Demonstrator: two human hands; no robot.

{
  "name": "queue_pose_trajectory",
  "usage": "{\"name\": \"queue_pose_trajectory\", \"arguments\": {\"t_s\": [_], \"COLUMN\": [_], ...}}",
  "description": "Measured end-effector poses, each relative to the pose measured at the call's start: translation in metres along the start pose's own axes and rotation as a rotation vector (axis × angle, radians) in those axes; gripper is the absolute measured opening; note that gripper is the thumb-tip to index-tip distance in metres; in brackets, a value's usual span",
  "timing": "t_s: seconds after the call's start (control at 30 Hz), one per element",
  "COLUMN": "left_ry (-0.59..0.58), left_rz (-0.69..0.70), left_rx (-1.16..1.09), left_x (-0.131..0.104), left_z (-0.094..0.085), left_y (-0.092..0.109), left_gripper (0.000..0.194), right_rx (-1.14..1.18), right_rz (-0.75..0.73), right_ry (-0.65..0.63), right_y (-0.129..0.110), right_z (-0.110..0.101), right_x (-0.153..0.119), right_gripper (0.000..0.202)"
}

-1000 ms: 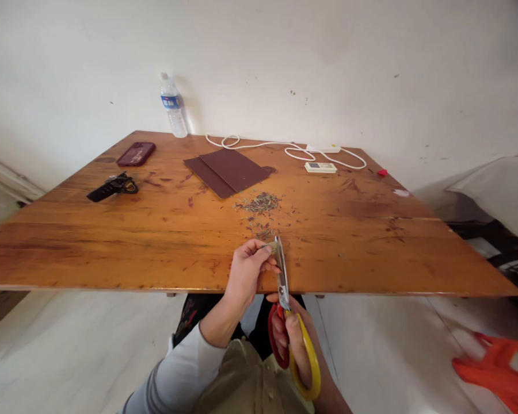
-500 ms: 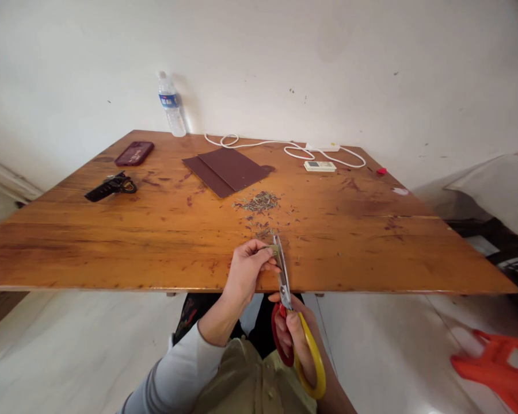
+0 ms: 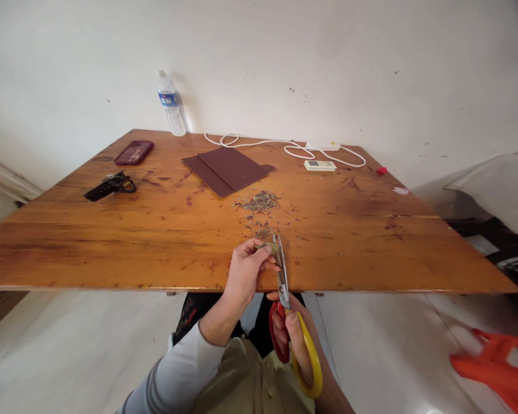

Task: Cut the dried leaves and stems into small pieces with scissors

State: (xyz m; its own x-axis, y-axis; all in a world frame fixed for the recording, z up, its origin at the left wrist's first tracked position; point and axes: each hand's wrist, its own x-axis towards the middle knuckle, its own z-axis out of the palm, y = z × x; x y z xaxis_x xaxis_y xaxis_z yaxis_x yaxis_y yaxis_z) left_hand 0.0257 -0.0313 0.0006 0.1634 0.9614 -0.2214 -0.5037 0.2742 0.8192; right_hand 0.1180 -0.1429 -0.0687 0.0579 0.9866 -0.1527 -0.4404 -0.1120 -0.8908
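My left hand (image 3: pixel 249 267) pinches a small greenish-brown strip (image 3: pixel 269 247) over the table's front edge. The strip's right end lies at the blades of the scissors (image 3: pixel 284 287), which have one red and one yellow handle. My right hand (image 3: pixel 297 333) is wrapped round those handles, and the blades point away from me, slightly apart. Just beyond the blade tips, small cut bits (image 3: pixel 261 201) lie in a loose pile with others scattered nearer. What the strip is made of cannot be made out.
On the wooden table (image 3: pixel 147 247) lie dark red sheets (image 3: pixel 231 167), a phone (image 3: pixel 134 152), keys (image 3: pixel 112 185), a white remote (image 3: pixel 320 166) and a white cable (image 3: pixel 259 142). A bottle (image 3: pixel 171 109) stands at the back. An orange object (image 3: pixel 496 368) is at lower right.
My right hand and the scissors have shifted slightly left, and the handles have come a little closer together. The strip's visible part looks slightly different in angle. My left hand has barely moved.
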Motion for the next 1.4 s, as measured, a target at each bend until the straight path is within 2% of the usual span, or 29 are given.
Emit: {"name": "queue_pose_trajectory", "arguments": {"t_s": [0.23,0.47,0.67,0.93,1.13,1.4], "left_ry": [-0.003,0.006,-0.007,-0.006,-0.005,-0.004], "left_rz": [0.002,0.001,-0.001,-0.004,-0.012,0.010], "left_rx": [-0.005,-0.031,-0.036,-0.034,-0.020,-0.021], "left_x": [0.000,0.001,0.001,0.000,0.001,0.000], "left_z": [0.000,0.000,0.000,0.000,0.000,0.000], "left_y": [0.000,0.000,0.000,0.000,0.001,0.000], "left_gripper": [0.020,0.020,0.021,0.022,0.025,0.026], "right_rx": [0.024,0.032,-0.012,-0.022,-0.040,-0.111], "right_rz": [0.076,0.092,0.079,0.001,0.017,0.005], "right_ry": [0.000,0.045,0.041,-0.044,-0.034,-0.029], "right_y": [-0.006,-0.006,-0.008,-0.001,-0.004,-0.004], "right_z": [0.003,0.005,0.003,-0.004,-0.006,-0.008], "right_x": [0.001,0.001,-0.001,-0.002,-0.003,-0.001], "right_gripper": [0.055,0.052,0.054,0.061,0.053,0.054]}}
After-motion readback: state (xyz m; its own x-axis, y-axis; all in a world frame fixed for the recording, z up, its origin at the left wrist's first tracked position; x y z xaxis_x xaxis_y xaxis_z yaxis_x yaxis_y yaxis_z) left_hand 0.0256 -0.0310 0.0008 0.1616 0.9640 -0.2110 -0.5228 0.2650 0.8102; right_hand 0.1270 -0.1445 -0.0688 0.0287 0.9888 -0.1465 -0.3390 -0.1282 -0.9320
